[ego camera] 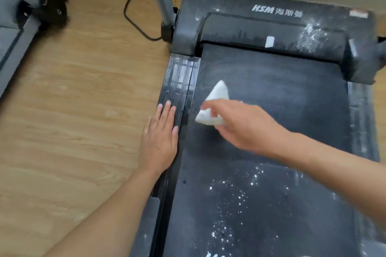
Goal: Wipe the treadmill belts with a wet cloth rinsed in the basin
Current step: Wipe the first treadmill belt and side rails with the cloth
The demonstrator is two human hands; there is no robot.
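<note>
My right hand (240,125) grips the cloth (218,93) at the belt's (271,89) left edge, mid-frame, my left hand (159,135) lies flat on the side rail (179,81), and I judge a bunched cloth could smear the white specks (229,194) lower down.

Two treadmills: near treadmill (240,4), second treadmill (12,52) at left edge. One white cloth (217,94). Two hands: left hand (159,142), right hand (246,127); one black cable (125,11).

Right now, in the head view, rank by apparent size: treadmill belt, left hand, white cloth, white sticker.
1. treadmill belt
2. left hand, though nearer the camera
3. white cloth, partly hidden by the right hand
4. white sticker
</note>
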